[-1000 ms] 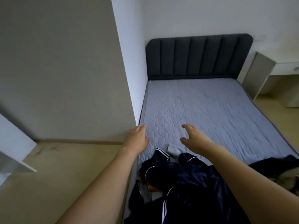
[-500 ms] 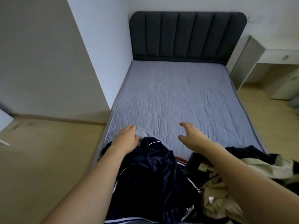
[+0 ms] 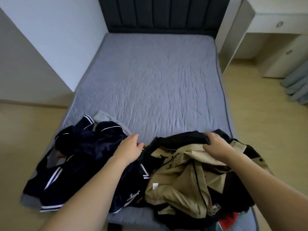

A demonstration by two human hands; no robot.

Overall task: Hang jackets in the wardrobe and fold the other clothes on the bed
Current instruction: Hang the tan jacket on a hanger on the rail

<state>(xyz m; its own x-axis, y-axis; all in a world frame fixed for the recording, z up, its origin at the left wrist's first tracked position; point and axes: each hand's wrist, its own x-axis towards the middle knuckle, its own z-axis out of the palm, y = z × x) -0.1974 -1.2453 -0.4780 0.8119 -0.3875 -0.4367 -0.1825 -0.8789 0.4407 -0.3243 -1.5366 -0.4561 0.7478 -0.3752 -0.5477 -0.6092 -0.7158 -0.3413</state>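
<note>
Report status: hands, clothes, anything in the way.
Left hand resting on navy striped jacket, grip unclear. Right hand gripping black-and-tan jacket. Both lie in a heap at foot of bed. Nothing blocking.

White desk (image 3: 273,15) beside dark headboard (image 3: 164,12).

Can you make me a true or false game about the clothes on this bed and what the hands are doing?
1. The right hand grips the black and tan jacket. True.
2. The navy garment with white stripes lies by the headboard. False: it lies at the foot end of the bed, near the person.
3. The left hand is on the navy garment. True.
4. The clothes are neatly folded. False: they are crumpled in heaps.
5. A pillow lies on the mattress. False: none shows.
</note>
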